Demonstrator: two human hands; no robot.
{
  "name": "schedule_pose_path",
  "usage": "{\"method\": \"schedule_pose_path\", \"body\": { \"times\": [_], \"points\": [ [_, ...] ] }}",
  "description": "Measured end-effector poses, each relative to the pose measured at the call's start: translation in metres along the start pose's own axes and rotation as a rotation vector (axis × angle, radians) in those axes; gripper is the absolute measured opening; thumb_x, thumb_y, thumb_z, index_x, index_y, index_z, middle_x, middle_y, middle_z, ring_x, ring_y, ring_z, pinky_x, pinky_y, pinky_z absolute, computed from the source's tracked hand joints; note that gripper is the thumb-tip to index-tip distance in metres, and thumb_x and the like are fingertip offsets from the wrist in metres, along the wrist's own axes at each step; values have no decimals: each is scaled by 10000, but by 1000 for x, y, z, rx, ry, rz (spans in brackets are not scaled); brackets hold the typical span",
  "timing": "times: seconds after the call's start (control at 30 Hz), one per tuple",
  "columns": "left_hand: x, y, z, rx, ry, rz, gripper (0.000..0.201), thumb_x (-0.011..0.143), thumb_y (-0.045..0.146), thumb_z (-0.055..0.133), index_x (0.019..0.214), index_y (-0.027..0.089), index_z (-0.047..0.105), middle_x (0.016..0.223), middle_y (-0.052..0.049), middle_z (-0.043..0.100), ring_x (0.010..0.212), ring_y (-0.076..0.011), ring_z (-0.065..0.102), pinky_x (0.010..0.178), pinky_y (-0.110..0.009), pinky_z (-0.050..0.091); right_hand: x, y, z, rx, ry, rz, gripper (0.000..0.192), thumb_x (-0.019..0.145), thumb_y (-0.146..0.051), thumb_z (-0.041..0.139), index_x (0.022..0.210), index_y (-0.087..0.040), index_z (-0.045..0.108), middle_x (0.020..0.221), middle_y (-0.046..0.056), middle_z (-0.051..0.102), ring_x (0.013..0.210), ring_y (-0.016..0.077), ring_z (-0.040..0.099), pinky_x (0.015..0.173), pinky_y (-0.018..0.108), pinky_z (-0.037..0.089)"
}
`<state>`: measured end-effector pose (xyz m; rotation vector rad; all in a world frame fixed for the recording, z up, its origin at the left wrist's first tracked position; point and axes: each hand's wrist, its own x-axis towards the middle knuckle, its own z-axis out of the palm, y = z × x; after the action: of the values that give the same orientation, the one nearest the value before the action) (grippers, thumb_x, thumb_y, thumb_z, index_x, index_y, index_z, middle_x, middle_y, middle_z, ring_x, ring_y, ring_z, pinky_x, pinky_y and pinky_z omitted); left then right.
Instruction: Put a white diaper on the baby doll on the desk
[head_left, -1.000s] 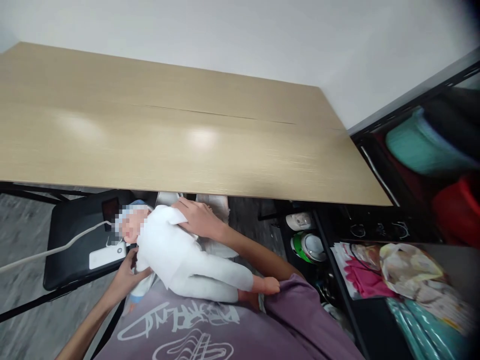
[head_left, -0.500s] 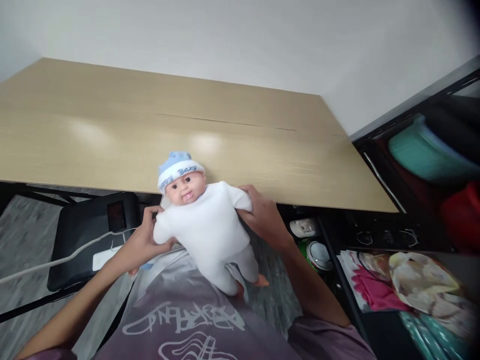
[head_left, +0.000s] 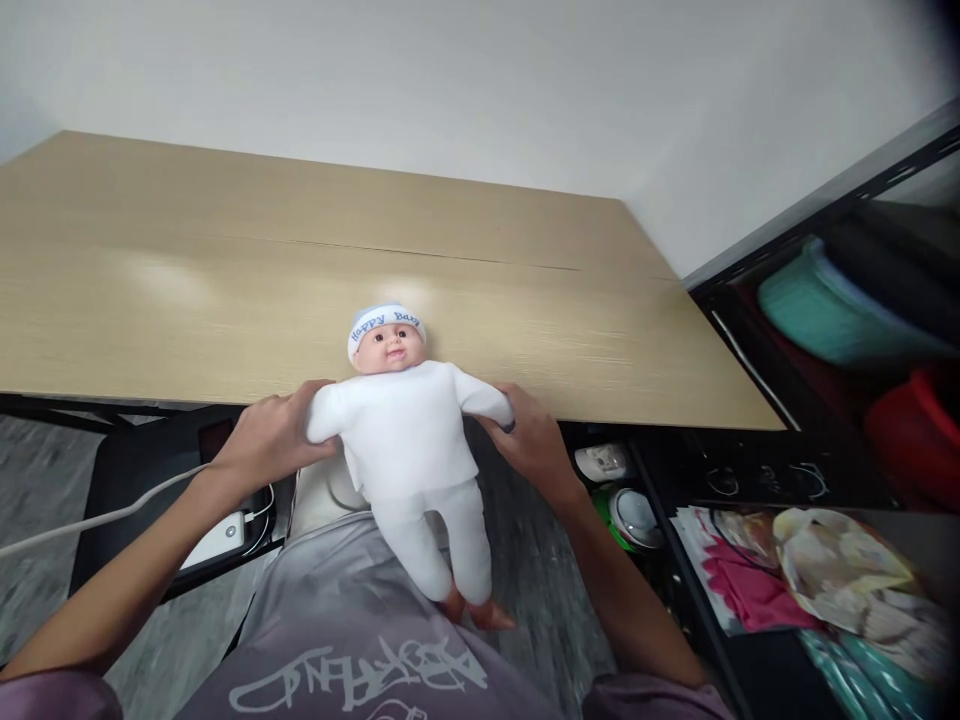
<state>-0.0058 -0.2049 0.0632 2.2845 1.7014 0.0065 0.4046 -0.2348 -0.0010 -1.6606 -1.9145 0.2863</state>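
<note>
A baby doll (head_left: 409, 430) in a white top and white trousers hangs upright between my hands, face toward me. Its blue-and-white hat (head_left: 386, 318) reads "Happy Baby". My left hand (head_left: 281, 430) is closed around the sleeved arm at the picture's left. At the other side, my right hand (head_left: 529, 435) grips the end of the other sleeve. The doll's head overlaps the front part of the wooden table (head_left: 187, 330), while its legs dangle below the edge, over my lap. Whether its back touches the table edge cannot be seen.
A black seat-like surface (head_left: 112, 500) at left carries a white device (head_left: 217, 540) with a cable. To the right, a dark shelf unit holds a teal basin (head_left: 817, 305), a red container (head_left: 915, 430), pink cloth (head_left: 750, 585) and plastic bags. A green-rimmed jar (head_left: 634, 517) stands beside the shelf.
The doll has turned from a tilt to nearly upright and its head has shifted right. Its arms are stretched out more to the sides. Both hands keep hold of the arms.
</note>
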Motion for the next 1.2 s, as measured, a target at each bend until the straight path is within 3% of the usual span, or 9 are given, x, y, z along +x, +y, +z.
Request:
{"method": "schedule_pose_path", "body": {
  "times": [0.23,0.43,0.57,0.73,1.0,1.2],
  "points": [
    [49,-15,-9,120,277,4,592,961,601,728,1394,198,686,1100,-168,848,981,-403,803,826,-421,514,45,17,27,-32,47,31,419,1092,-630,623,1251,-251,702,1199,145,834,1106,388,783,887,451,593],
    [126,-34,-2,87,377,31,478,986,610,639,1180,175,686,1152,-208,814,1037,-390,754,895,-439,465,116,44,50,-94,33,12,598,1095,-773,528,1254,-223,699,1193,181,837,1087,383,775,881,432,578],
    [183,-52,1,102,392,39,528,988,646,610,1180,157,674,1140,-223,799,1032,-385,727,909,-448,441,173,59,62,-174,30,32,684,1039,-847,592,1245,-207,713,1158,200,849,1026,377,770,839,415,560],
    [248,-73,2,98,465,74,564,971,656,626,1216,150,675,1134,-232,784,1109,-413,705,1002,-479,433,231,78,79,-231,81,79,645,984,-792,716,1241,-202,751,1162,199,864,982,378,782,809,409,553],
    [345,-91,-11,57,559,78,597,971,676,643,1245,146,682,1155,-227,781,1158,-420,690,1094,-509,401,309,109,95,-211,214,25,678,1008,-818,651,1247,-192,758,1182,192,864,1020,377,788,837,420,577],
    [396,-107,-19,17,653,23,739,992,813,659,1351,167,663,1285,-207,763,1243,-422,631,1172,-533,351,370,134,109,-197,300,-16,806,960,-951,623,1230,-201,742,1159,189,847,1017,387,762,870,465,590]
  ]
}}
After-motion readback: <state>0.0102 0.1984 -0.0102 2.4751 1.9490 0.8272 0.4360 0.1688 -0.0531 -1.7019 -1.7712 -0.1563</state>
